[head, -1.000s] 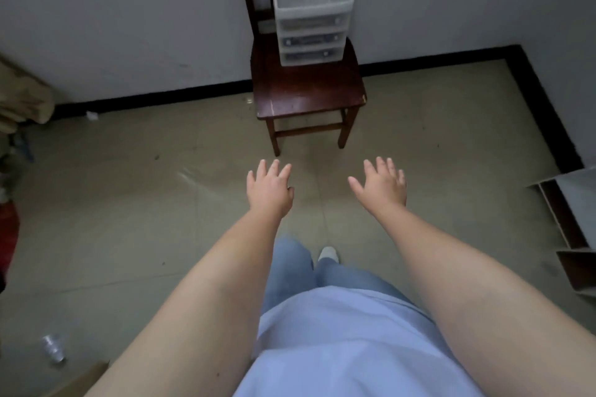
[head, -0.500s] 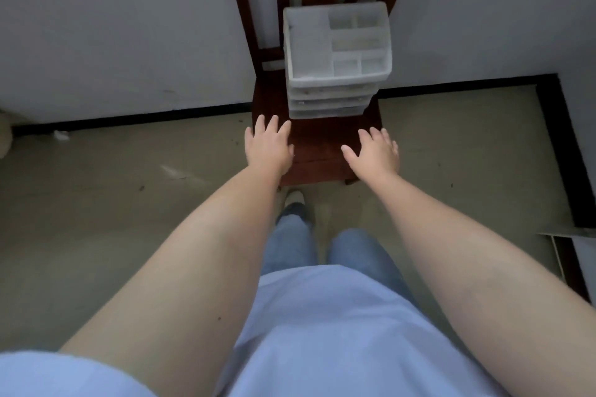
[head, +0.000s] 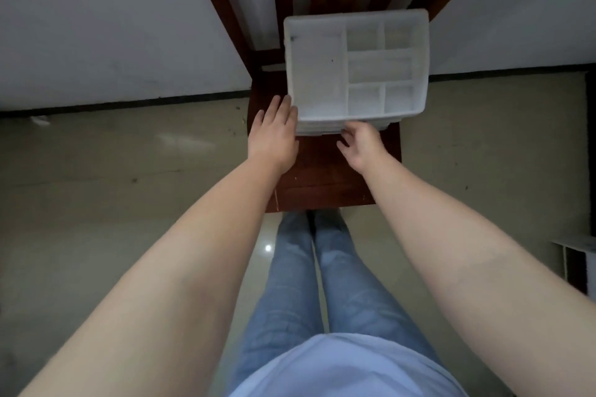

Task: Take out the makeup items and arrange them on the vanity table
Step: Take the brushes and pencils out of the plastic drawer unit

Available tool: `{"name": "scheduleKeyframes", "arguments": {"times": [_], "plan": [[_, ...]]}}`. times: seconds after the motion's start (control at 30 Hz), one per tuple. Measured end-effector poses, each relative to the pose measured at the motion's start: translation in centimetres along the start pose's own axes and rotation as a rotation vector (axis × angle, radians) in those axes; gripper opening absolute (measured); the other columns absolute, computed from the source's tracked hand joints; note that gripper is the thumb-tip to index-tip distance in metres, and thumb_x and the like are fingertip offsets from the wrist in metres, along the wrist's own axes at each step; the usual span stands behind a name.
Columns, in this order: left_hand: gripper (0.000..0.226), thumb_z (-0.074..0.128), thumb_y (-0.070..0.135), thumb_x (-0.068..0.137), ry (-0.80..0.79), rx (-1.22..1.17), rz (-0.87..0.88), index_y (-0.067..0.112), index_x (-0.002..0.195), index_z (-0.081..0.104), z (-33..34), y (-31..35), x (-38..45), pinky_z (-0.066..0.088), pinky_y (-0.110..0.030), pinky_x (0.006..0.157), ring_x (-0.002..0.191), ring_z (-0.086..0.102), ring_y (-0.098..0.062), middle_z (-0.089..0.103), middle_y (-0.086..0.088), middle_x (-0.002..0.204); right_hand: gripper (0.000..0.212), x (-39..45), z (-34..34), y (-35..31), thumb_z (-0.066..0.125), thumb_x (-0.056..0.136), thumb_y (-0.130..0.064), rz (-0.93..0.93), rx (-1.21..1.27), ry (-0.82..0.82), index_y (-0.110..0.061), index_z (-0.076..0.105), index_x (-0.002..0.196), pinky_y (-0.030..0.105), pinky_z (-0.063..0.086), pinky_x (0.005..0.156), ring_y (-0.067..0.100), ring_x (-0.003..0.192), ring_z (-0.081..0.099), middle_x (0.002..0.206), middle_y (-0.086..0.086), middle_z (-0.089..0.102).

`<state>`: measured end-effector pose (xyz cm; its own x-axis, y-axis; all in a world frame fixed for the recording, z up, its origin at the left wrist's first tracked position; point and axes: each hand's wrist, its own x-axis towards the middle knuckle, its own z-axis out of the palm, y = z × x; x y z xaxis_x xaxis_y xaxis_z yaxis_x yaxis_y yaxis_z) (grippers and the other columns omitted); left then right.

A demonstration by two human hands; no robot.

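You have barely begun: no makeup item is out, and the white drawer organizer (head: 354,68) sits on the wooden chair (head: 322,177), its top compartments looking bare. Your left hand (head: 274,135), fingers straight, touches its left front corner, while your right hand (head: 362,143), fingers loosely curled, reaches the drawer fronts holding nothing. No vanity worktop shows, and the chair stands against the wall.

The organizer (head: 354,68) sits at the back of the chair (head: 322,177) seat, against the wall (head: 96,26), with both hands before it.
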<state>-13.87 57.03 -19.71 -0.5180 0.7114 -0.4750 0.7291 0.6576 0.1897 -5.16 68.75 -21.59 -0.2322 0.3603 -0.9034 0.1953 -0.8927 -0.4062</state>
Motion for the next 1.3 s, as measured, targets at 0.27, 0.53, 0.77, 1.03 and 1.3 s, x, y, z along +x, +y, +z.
{"name": "scheduleKeyframes", "arguments": {"times": [0.27,0.53,0.77,1.03,1.3], "plan": [[0.067,0.046,0.017,0.091,-0.063,-0.010,-0.045,0.007,0.146,0.009,0.6,0.3,0.3,0.005,-0.038,0.116,0.143,-0.001,-0.023,-0.001,-0.008,0.156,0.023,2.9,-2.3,0.3,0.056,0.086,-0.023,0.074,0.527,-0.126,-0.008,0.049,0.101,0.053,0.031,0.104,0.031,0.121,0.043,0.115,0.014,0.047],[0.068,0.048,0.018,0.091,-0.095,-0.130,-0.105,0.011,0.146,0.010,0.7,0.4,0.6,0.011,-0.040,0.115,0.143,-0.001,-0.022,-0.003,-0.004,0.156,0.012,1.3,-7.2,4.9,0.047,0.090,-0.010,0.212,0.388,-0.048,-0.011,0.050,0.079,0.048,0.039,0.095,0.029,0.120,0.048,0.092,0.011,0.056],[0.065,0.060,0.020,0.084,0.090,-0.228,-0.031,0.002,0.140,0.030,5.4,1.5,-3.6,0.028,-0.043,0.108,0.134,0.030,-0.035,0.032,-0.023,0.144,0.023,0.9,-8.7,6.4,0.042,0.093,-0.004,0.251,0.317,-0.065,-0.009,0.046,0.071,0.050,0.040,0.089,0.028,0.128,0.044,0.085,0.010,0.055],[0.037,0.085,-0.003,0.039,0.185,0.054,0.228,0.000,0.073,0.071,8.6,2.4,-4.9,0.053,-0.034,0.059,0.075,0.067,-0.036,0.070,-0.016,0.078,0.023,1.6,-10.2,6.2,0.041,0.093,-0.003,0.257,0.154,-0.075,-0.012,0.047,0.072,0.047,0.040,0.095,0.021,0.084,0.057,0.083,0.008,0.056],[0.028,0.086,0.001,0.032,0.120,0.104,0.281,0.007,0.051,0.066,8.2,2.9,-5.0,0.046,-0.023,0.050,0.056,0.061,-0.026,0.059,-0.005,0.051,0.020,-0.4,-11.1,2.4,0.050,0.091,-0.014,0.159,-1.064,-0.333,-0.001,0.056,0.105,0.020,0.054,0.053,0.009,0.055,0.065,0.077,0.006,0.062]]}}
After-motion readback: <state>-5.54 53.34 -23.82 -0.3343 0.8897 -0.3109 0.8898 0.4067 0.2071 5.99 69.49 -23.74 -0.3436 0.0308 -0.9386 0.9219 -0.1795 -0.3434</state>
